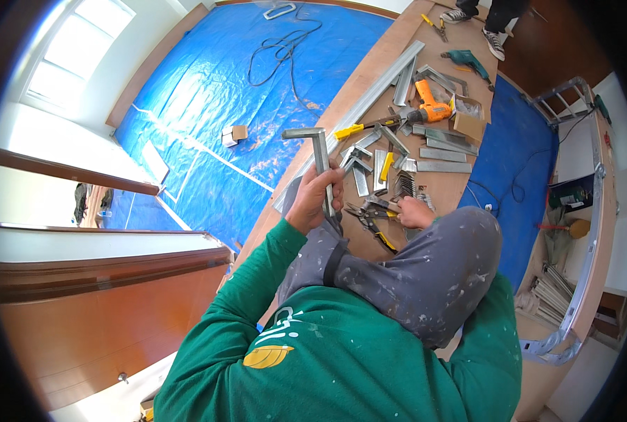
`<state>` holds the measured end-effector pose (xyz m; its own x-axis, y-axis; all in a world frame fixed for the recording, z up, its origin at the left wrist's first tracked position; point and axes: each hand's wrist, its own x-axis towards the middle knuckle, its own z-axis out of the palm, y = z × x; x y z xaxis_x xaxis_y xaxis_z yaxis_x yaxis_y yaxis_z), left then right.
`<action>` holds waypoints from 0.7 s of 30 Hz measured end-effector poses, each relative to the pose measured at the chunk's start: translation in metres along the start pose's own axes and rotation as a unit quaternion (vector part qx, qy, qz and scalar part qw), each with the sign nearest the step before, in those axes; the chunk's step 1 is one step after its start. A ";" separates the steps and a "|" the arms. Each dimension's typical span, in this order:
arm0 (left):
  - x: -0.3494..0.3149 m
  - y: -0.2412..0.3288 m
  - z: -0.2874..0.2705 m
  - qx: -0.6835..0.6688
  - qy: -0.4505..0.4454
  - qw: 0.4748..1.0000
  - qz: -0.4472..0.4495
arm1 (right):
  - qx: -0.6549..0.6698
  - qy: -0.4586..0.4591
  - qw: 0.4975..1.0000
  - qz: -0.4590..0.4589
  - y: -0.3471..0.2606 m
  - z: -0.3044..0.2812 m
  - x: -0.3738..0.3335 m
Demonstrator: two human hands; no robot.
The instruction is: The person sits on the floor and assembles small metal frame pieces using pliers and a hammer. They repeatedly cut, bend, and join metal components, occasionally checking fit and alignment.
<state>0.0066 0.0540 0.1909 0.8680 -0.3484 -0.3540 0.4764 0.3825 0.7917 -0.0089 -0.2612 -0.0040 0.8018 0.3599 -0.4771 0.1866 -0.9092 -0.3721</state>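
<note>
My left hand [316, 197] is closed around a bent metal channel bracket [320, 150], raised above my knee with its short arm pointing left. Low beside my raised knee, my right hand [415, 212] grips the handle of what looks like a hammer [382, 203]; the knee hides part of this hand. Tin snips [379, 234] with black and yellow handles lie just by the hammer. Several cut and bent metal channel pieces [360, 180] are scattered ahead of my hands. Among them are a yellow-handled tool [386, 166] and another long yellow-handled tool [350, 131].
On the wooden platform [457, 188] lie an orange cordless drill [431, 104], a green drill [468, 60] and an open cardboard box [469, 125]. Another person's shoes [495, 43] stand at the far end. Blue sheeting [208, 91] covers the floor, with a black cable [282, 49] and small box [235, 135].
</note>
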 end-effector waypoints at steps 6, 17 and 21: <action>-0.003 0.000 0.002 -0.004 0.029 1.000 0.011 | 0.279 -0.061 0.957 0.057 -0.015 -0.027 -0.016; 0.011 -0.012 -0.025 -0.002 0.041 0.998 0.043 | 0.341 0.170 0.921 -0.080 -0.013 -0.154 -0.074; 0.006 -0.017 -0.020 -0.066 -0.033 0.997 0.024 | 0.158 0.241 0.952 -0.105 -0.050 -0.233 -0.100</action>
<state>0.0069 0.0628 0.1655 0.8808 -0.3818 -0.2801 0.4531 0.5079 0.7326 0.0338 -0.3004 0.2475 0.9471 0.3199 0.0268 0.2528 -0.6917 -0.6765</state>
